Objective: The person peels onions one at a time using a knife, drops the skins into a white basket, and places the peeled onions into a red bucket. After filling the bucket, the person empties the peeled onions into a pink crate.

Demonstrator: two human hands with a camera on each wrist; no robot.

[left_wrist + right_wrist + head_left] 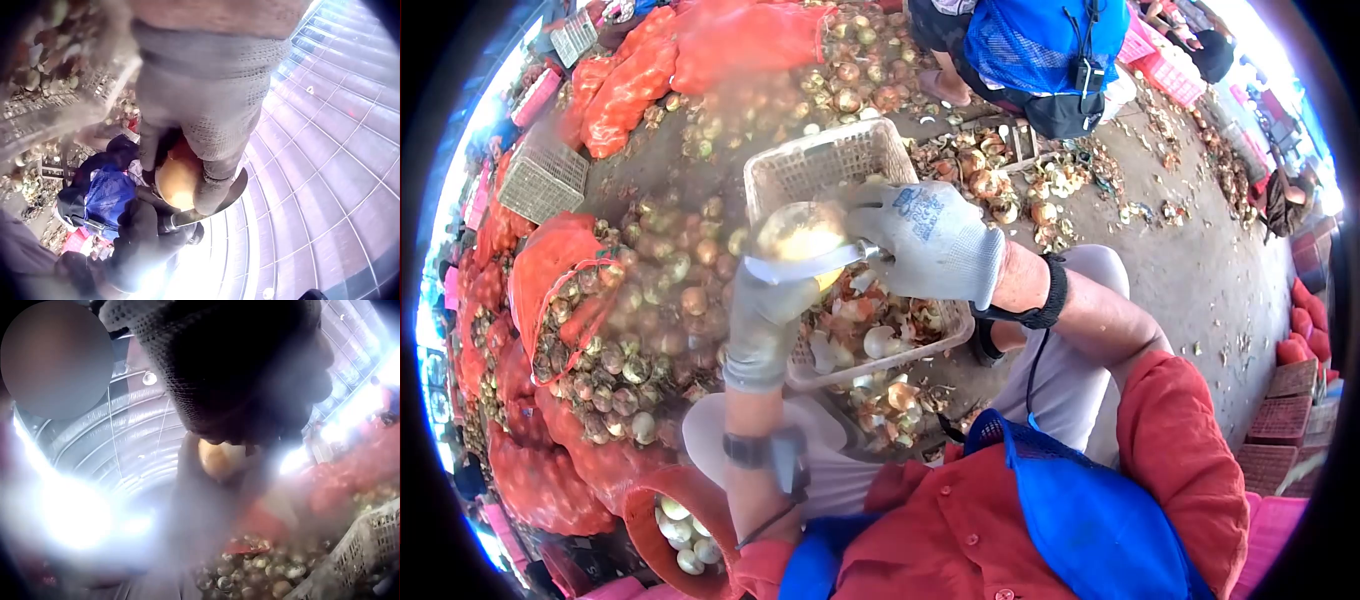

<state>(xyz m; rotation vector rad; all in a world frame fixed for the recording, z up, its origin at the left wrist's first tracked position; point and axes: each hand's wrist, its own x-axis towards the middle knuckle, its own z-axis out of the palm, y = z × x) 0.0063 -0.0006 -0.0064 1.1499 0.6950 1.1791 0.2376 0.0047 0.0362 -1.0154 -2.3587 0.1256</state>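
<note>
In front of the person, the gloved left hand [762, 328] grips an onion [798, 228] from below. Brownish-yellow skin shows on the onion [179, 181] in the left wrist view, between the gloved fingers. A knife [798, 268] is in the gloved right hand [925, 235], its handle inside the fist. Its curved blade lies across the near side of the onion, close to the left fingers. Beneath both hands stands a pale plastic basket [812, 145] holding peels and a white peeled onion [882, 342]. The right wrist view is hazy, and the dark glove hides the knife there.
By the left leg, a red bucket [640, 525] holds white peeled onions [688, 548]. Loose unpeeled onions [665, 265] and red mesh sacks [550, 480] cover the left side. Another basket [542, 178] stands beyond. Ahead sits a person in a blue mesh vest [1040, 55], near scattered peels [1065, 178].
</note>
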